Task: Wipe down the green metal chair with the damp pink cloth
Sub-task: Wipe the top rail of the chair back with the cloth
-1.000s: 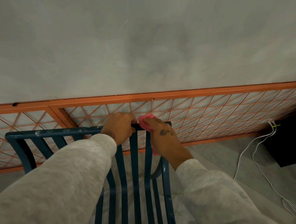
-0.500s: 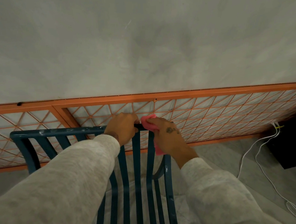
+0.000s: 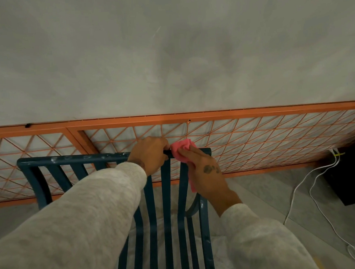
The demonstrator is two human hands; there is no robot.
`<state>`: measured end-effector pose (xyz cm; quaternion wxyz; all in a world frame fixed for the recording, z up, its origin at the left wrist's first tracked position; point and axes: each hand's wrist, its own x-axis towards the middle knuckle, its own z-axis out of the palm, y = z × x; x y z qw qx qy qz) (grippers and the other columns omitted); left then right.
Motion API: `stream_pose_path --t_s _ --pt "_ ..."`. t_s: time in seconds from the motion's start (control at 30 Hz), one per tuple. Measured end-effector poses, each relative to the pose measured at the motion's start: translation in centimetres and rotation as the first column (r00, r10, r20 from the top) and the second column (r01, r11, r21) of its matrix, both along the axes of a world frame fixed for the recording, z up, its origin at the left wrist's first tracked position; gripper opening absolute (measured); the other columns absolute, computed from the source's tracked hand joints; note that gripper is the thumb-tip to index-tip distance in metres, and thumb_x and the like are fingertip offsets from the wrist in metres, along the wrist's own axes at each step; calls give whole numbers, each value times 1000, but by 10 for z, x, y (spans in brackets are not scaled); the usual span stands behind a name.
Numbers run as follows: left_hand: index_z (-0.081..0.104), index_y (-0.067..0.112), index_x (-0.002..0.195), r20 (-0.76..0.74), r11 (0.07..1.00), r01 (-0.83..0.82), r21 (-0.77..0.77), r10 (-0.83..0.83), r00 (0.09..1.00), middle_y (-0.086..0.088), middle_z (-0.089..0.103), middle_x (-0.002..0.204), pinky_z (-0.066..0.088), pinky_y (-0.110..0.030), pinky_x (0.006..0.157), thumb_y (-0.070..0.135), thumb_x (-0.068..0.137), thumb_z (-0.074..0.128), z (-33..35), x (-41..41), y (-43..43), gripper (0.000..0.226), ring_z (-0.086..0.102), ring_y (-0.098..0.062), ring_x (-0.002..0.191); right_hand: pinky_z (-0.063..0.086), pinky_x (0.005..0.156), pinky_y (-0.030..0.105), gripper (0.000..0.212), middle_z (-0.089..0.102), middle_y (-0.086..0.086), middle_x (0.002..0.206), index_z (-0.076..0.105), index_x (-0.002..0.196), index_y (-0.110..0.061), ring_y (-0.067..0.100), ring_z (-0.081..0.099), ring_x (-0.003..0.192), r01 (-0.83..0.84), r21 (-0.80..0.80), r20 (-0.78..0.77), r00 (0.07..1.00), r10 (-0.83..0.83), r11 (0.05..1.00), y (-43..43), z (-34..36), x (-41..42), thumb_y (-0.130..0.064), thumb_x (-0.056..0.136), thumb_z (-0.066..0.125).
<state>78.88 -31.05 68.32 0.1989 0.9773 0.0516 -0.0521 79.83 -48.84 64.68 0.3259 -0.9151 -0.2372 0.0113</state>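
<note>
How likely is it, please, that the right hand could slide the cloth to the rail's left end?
Probably not directly: the left hand grips the rail between that end and the cloth in the right hand.

No text, label, brand or number is legible; the dark tattoo (image 3: 211, 169) on the right hand (image 3: 206, 174) cannot be read.

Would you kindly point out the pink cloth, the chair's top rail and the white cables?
pink cloth (image 3: 181, 148): head view, bunched upper part.
chair's top rail (image 3: 75, 159): head view, bare scuffed stretch.
white cables (image 3: 336, 159): head view, bundled upper end.
</note>
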Motion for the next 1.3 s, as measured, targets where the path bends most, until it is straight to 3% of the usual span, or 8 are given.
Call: stream_pose_path --t_s 0.13,0.27,0.47,0.63,0.8,0.97,1.1,1.3 --pt "66 18 112 -8 1000 -7 -20 7 1000 -3 68 112 52 -35 86 20 88 67 -2 0 0 24 63 -21 99 28 100 7 44 58 9 132 60 130 -16 27 58 115 199 57 -54 979 -196 978 -16 -3 5 6 91 55" --pt "67 19 111 -14 1000 -16 -24 15 1000 -4 68 112 52 -36 85 18 87 68 -3 0 1 25 63 -22 98 53 94 47 47 61 13 126 63 125 -13 35 61 105 178 101 -1 984 -179 979 12 -8 -5 13 87 55" --pt "67 21 108 -5 1000 -17 -14 17 1000 -2 70 106 53 -37 83 19 86 69 -4 1 1 23 64 -22 94 50 91 29 41 65 12 123 66 122 -10 32 66 95 27 101 95 995 -37 995 2 -3 -9 10 87 58" --pt "66 19 112 2 999 -20 -30 20 1000 -2 69 109 52 -36 85 19 88 67 -6 -2 0 24 64 -21 97 35 89 1 39 62 5 127 63 127 -18 16 60 99 217 101 -44 976 -213 971 -21 -2 6 1 94 55" --pt "67 20 109 -9 1000 -1 1 1 1000 -3 69 108 54 -38 83 18 87 66 -3 -3 0 22 63 -21 95 57 84 37 42 67 10 114 63 125 -17 29 64 85 113 134 22 993 -117 984 13 -4 -13 7 92 53" --pt "67 20 110 -13 993 82 90 -81 997 -2 69 110 52 -41 86 19 89 64 3 -1 1 21 63 -24 97 55 89 34 45 63 9 127 62 128 -17 30 65 91 39 83 46 998 -43 996 6 0 -5 6 90 56" --pt "65 18 113 -48 980 144 139 -138 989 -3 68 110 48 -36 87 21 89 62 5 -1 4 25 62 -23 99 37 74 -6 40 63 3 117 62 128 -16 15 60 84 95 81 -68 994 -89 992 -2 7 -3 4 94 53" --pt "51 20 137 -85 989 116 96 -108 990 -3 57 133 46 -38 97 40 79 74 26 -6 46 66 55 -24 117 39 50 4 39 51 -6 103 58 131 -27 -2 48 66 157 21 -228 962 -148 987 -2 17 2 -7 99 46"
